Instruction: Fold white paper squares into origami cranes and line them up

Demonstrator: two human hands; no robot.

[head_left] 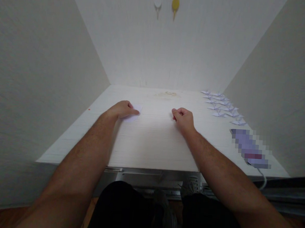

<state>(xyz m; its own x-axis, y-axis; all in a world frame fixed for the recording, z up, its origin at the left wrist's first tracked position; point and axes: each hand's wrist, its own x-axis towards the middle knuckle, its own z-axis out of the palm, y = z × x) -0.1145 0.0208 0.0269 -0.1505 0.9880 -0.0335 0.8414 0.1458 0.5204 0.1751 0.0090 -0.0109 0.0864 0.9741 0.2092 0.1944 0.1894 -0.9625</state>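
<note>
My left hand (125, 109) rests at the left middle of the white table, its thumb and fingers closed on a small sheet of white paper (132, 118). Part of that sheet is hidden under the hand. To the right, my right hand (183, 118) is held over the table with its fingers curled and the thumb against the index finger. Whether anything is between those fingers is hidden. Several folded white paper cranes (221, 106) stand in rows at the far right of the table, beyond my right hand.
A phone (250, 147), blurred out, lies at the table's right side with a white cable (264, 181) running off the front edge. Walls enclose the table (152, 148) on three sides. A white hook (158, 2) and a yellow hook (175, 4) are on the back wall.
</note>
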